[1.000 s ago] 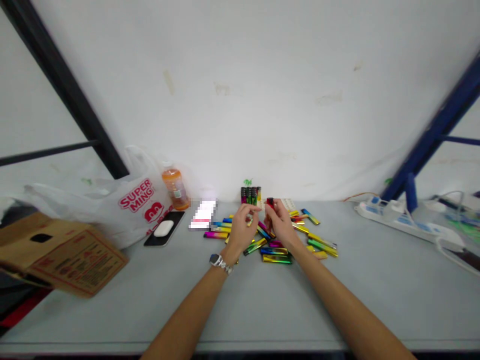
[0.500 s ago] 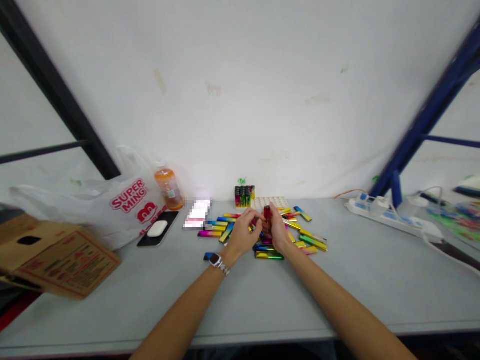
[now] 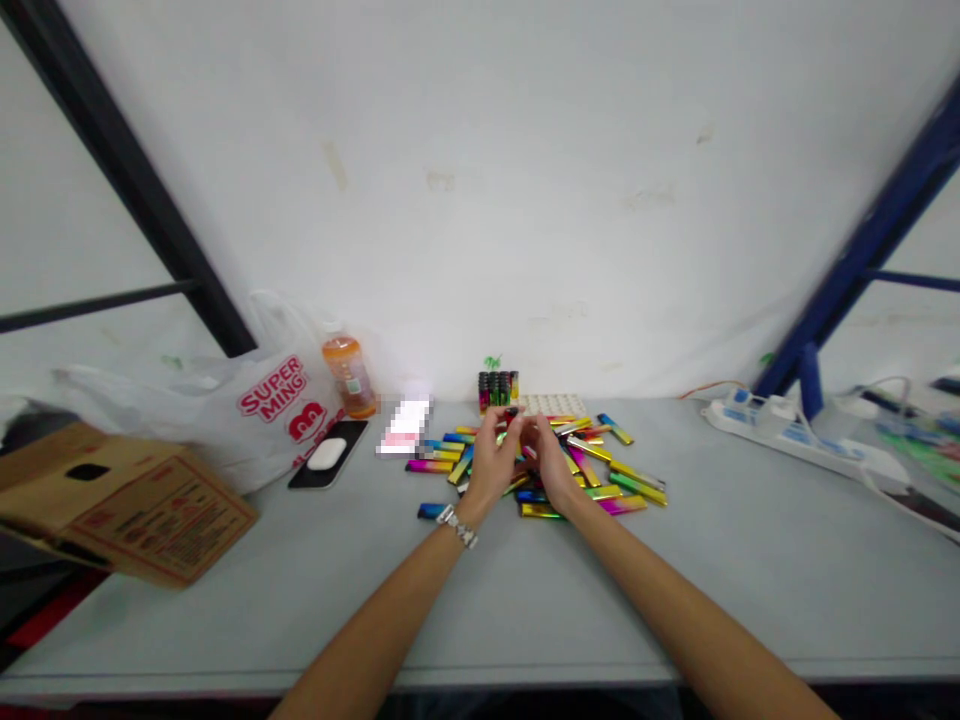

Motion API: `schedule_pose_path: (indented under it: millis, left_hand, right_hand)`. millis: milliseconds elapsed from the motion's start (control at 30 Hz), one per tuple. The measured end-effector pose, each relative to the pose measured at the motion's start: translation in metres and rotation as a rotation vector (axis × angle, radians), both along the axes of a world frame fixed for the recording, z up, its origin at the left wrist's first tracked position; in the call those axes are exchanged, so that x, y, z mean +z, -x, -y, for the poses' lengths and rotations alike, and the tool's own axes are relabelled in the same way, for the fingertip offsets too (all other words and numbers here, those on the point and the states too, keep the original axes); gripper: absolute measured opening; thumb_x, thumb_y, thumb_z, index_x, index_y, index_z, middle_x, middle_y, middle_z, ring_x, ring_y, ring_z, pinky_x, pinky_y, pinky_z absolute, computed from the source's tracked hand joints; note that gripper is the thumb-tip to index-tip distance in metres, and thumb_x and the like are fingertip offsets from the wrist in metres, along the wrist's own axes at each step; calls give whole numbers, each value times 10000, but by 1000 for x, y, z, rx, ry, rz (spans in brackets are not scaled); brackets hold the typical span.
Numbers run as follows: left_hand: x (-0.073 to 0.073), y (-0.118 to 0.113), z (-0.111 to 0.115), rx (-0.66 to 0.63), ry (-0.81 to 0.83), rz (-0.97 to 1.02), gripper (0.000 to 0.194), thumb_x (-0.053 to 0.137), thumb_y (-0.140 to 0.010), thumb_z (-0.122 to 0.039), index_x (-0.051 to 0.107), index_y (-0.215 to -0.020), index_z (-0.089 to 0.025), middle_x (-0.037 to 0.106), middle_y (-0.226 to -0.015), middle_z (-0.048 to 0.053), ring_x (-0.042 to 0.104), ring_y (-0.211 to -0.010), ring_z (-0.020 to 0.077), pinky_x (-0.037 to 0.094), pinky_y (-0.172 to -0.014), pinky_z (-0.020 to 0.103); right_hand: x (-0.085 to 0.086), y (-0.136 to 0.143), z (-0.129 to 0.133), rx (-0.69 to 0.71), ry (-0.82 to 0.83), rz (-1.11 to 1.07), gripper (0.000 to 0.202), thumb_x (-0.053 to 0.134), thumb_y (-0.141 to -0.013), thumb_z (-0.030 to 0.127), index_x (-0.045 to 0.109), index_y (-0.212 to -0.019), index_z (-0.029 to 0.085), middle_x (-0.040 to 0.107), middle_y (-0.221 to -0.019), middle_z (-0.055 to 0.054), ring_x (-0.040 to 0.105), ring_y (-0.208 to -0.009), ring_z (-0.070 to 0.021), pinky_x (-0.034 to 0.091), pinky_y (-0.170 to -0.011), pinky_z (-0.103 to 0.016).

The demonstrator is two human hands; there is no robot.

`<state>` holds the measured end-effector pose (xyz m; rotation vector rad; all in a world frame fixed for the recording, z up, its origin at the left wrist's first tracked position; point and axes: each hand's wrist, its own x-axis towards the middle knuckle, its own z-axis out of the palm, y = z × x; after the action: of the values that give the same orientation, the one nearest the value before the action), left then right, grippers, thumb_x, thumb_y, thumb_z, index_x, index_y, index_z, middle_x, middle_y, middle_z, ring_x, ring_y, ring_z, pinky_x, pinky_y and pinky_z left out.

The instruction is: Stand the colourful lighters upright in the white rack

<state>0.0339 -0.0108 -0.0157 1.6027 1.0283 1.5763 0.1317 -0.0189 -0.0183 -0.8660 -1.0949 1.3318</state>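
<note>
Both hands meet over the lighter pile

Left hand (image 3: 491, 462) and right hand (image 3: 553, 470) have closed in together, fingers pinching one red lighter (image 3: 513, 418), lower than before.

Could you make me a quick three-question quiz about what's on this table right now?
1. True or false: the orange drink bottle stands left of the lighter pile.
2. What do both hands, left hand and right hand, hold between them? A) red lighter B) a phone C) a bag
3. What lies at the table's far right?

Key: 1 true. 2 A. 3 a white power strip.
</note>
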Motion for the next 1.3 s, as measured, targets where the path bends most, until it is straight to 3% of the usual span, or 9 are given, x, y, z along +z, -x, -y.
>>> schedule_pose_path:
  millis: [133,233,367,467,633,833,1300]
  left_hand:
    - [5,0,6,-98,-9,98,281,476,-954,-481,469,-1084,-232,611,-723,-36,597,-650,111,504,-672,234]
    - [5,-1,10,-131,11,76,279,526,-922,-488,507,-974,-215,574,-680,-43,539,-591,96,458,-600,210]
    - [4,-4,10,-78,44,-48,403,544,-884,-516,523,-668,-176,569,-615,-11,524,-589,110,416,-576,226]
    - [1,-6,7,9,89,-130,437,522,-879,-482,502,-568,-175,527,-528,-18,476,-524,109,364,-533,237]
    - [-4,-5,4,72,70,-219,346,518,-851,-386,503,-578,-175,507,-521,-34,440,-506,103,312,-520,235]
    - [-5,-2,2,97,56,-243,339,494,-860,-378,463,-588,-179,473,-529,-40,408,-517,99,296,-527,238]
    - [-3,2,7,14,22,-160,476,513,-883,-533,454,-578,-173,431,-529,-43,387,-529,91,303,-540,238]
  right_hand:
    - [1,-11,-6,-179,-9,0,513,435,-799,730,548,-789,229,594,-749,-26,564,-706,-191,446,-441,-254]
    - [1,-15,-7,-173,-13,-15,530,434,-796,744,537,-746,227,539,-658,-6,490,-560,-158,387,-400,-251]
    - [2,-13,-4,-135,-82,43,570,430,-808,760,523,-653,220,486,-570,7,450,-511,-144,339,-403,-248]
    - [2,-11,-1,-127,-109,102,596,412,-821,768,527,-622,218,491,-548,4,450,-504,-145,341,-421,-259]
    - [-1,-13,-3,-143,-102,130,590,414,-833,755,559,-651,213,510,-565,3,448,-490,-142,346,-418,-262]
    - [-4,-14,-5,-136,-99,113,580,435,-841,739,577,-671,203,527,-563,6,443,-458,-128,353,-409,-251]
    - [-8,-15,-7,-98,-101,158,631,385,-861,758,515,-592,202,500,-478,15,413,-391,-112,306,-394,-249]
